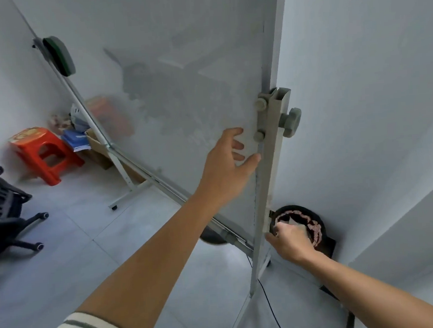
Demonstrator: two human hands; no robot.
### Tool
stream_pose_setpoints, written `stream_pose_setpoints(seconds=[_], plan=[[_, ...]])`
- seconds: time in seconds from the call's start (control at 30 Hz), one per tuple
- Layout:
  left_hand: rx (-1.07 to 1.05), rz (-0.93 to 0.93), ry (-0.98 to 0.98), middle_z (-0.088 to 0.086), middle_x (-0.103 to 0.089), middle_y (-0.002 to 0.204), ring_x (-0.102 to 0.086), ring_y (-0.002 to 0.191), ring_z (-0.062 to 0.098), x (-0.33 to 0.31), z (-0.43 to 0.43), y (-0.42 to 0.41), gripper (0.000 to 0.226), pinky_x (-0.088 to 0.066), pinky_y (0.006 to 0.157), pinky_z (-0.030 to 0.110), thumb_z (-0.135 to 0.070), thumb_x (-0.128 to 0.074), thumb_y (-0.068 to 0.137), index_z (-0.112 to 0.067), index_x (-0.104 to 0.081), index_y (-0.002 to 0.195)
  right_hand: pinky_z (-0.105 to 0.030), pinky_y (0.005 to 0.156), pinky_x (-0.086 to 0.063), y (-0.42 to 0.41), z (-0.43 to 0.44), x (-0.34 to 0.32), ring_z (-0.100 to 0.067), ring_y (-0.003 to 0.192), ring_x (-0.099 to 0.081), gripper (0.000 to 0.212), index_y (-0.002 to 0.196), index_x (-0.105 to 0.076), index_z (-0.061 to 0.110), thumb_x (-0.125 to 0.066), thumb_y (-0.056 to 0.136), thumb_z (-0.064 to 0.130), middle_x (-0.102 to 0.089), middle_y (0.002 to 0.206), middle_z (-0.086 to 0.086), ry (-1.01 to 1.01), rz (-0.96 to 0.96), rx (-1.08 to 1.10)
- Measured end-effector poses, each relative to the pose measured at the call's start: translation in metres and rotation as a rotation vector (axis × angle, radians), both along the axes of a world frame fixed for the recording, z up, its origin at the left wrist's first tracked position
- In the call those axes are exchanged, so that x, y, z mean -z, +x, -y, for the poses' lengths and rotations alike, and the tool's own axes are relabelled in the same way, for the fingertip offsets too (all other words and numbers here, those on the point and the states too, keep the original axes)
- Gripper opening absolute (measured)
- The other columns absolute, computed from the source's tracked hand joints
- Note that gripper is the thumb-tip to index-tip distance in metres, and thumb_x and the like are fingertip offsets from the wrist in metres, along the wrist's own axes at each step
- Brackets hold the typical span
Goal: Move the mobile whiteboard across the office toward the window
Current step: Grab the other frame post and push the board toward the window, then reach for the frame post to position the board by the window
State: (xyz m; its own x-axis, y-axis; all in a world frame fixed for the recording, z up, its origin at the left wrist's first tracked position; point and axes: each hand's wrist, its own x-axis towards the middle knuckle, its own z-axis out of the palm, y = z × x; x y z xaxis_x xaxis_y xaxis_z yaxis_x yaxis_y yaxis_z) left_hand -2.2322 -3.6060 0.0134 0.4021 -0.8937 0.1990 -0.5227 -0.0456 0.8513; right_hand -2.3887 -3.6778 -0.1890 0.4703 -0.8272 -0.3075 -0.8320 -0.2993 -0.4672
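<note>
The mobile whiteboard (168,72) fills the middle of the view, a smudged white panel in a grey metal frame on a wheeled stand. My left hand (227,168) is spread against the panel near its right edge, the thumb touching the grey upright post (272,139). Lower down, my right hand (290,243) is closed around the same post near the bottom corner of the board. A green eraser (59,55) sits on the board's far left edge. The window is out of view.
A red plastic stool (47,156) and a heap of books and boxes (80,137) stand behind the board at the left. A black office chair (6,211) is at the far left. A black round object (306,224) lies against the white wall at the right, with a cable (268,298) on the tiled floor.
</note>
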Motion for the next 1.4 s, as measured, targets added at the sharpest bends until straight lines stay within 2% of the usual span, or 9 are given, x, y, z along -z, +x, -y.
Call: stream_pose_setpoints(seconds=[0.1, 0.2, 0.27, 0.43, 0.53, 0.67, 0.77, 1.07, 1.4], plan=[[-0.040, -0.040, 0.137, 0.000, -0.066, 0.102, -0.066, 0.088, 0.013, 0.029, -0.042, 0.031, 0.040, -0.051, 0.072, 0.019, -0.028, -0.067, 0.088, -0.020, -0.055, 0.126, -0.032, 0.069, -0.051, -0.004, -0.028, 0.029, -0.023, 0.084, -0.070, 0.023, 0.075, -0.067, 0.027, -0.055, 0.083, 0.045, -0.071, 0.084, -0.001, 0.179, -0.007, -0.070], [-0.109, -0.123, 0.271, 0.003, -0.069, 0.090, -0.066, 0.079, 0.017, 0.067, -0.096, 0.066, 0.026, -0.054, 0.074, 0.027, -0.025, -0.069, 0.087, -0.018, -0.064, 0.111, -0.035, 0.077, -0.058, 0.009, -0.056, 0.044, -0.013, 0.075, -0.071, 0.021, 0.089, -0.072, 0.022, -0.060, 0.083, 0.039, -0.075, 0.084, 0.002, 0.290, 0.037, -0.111], [-0.176, -0.183, 0.362, 0.007, -0.069, 0.088, -0.067, 0.080, 0.023, 0.095, -0.136, 0.092, 0.021, -0.056, 0.073, 0.034, -0.025, -0.070, 0.087, -0.017, -0.065, 0.106, -0.030, 0.077, -0.058, 0.025, -0.072, 0.049, -0.008, 0.075, -0.071, 0.023, 0.097, -0.071, 0.019, -0.061, 0.086, 0.036, -0.075, 0.087, 0.003, 0.317, 0.052, -0.132], [-0.344, -0.319, 0.522, 0.012, -0.069, 0.092, -0.069, 0.087, 0.030, 0.154, -0.246, 0.165, 0.013, -0.057, 0.081, 0.047, -0.029, -0.070, 0.086, -0.028, -0.065, 0.097, -0.022, 0.069, -0.053, 0.083, -0.111, 0.058, -0.004, 0.073, -0.069, 0.014, 0.096, -0.067, 0.020, -0.062, 0.088, 0.030, -0.072, 0.084, 0.006, 0.338, 0.084, -0.125], [-0.450, -0.380, 0.578, 0.017, -0.070, 0.095, -0.069, 0.090, 0.033, 0.176, -0.310, 0.211, 0.010, -0.056, 0.083, 0.047, -0.024, -0.068, 0.088, -0.025, -0.064, 0.098, -0.032, 0.071, -0.058, 0.127, -0.137, 0.071, -0.006, 0.071, -0.072, 0.018, 0.098, -0.070, 0.017, -0.065, 0.086, 0.029, -0.072, 0.081, 0.010, 0.357, 0.096, -0.089], [-0.571, -0.444, 0.652, 0.021, -0.070, 0.095, -0.069, 0.089, 0.033, 0.195, -0.382, 0.263, 0.013, -0.055, 0.082, 0.045, -0.020, -0.066, 0.090, -0.018, -0.064, 0.102, -0.029, 0.068, -0.054, 0.190, -0.171, 0.077, -0.008, 0.073, -0.072, 0.018, 0.100, -0.070, 0.016, -0.066, 0.086, 0.027, -0.074, 0.086, 0.005, 0.401, 0.131, -0.093], [-0.652, -0.503, 0.666, 0.024, -0.069, 0.093, -0.068, 0.091, 0.040, 0.203, -0.418, 0.291, 0.016, -0.053, 0.073, 0.040, -0.018, -0.066, 0.090, -0.013, -0.065, 0.104, -0.032, 0.070, -0.056, 0.233, -0.186, 0.072, -0.008, 0.072, -0.073, 0.013, 0.097, -0.070, 0.018, -0.066, 0.086, 0.024, -0.075, 0.086, 0.002, 0.428, 0.161, -0.074], [-0.781, -0.631, 0.600, 0.023, -0.070, 0.094, -0.069, 0.091, 0.037, 0.217, -0.422, 0.387, 0.008, -0.052, 0.067, 0.034, -0.017, -0.066, 0.090, -0.018, -0.065, 0.098, -0.027, 0.063, -0.052, 0.374, -0.165, 0.071, -0.015, 0.079, -0.073, 0.014, 0.101, -0.068, 0.014, -0.063, 0.089, 0.019, -0.074, 0.092, -0.002, 0.500, 0.188, -0.122], [-0.866, -0.639, 0.553, 0.027, -0.070, 0.096, -0.070, 0.077, 0.027, 0.206, -0.346, 0.576, 0.012, -0.053, 0.064, 0.032, -0.013, -0.067, 0.089, -0.011, -0.065, 0.101, -0.028, 0.063, -0.051, 0.586, -0.072, 0.083, -0.020, 0.084, -0.071, 0.017, 0.106, -0.066, 0.010, -0.062, 0.090, 0.015, -0.072, 0.096, -0.006, 0.552, 0.272, -0.115]])
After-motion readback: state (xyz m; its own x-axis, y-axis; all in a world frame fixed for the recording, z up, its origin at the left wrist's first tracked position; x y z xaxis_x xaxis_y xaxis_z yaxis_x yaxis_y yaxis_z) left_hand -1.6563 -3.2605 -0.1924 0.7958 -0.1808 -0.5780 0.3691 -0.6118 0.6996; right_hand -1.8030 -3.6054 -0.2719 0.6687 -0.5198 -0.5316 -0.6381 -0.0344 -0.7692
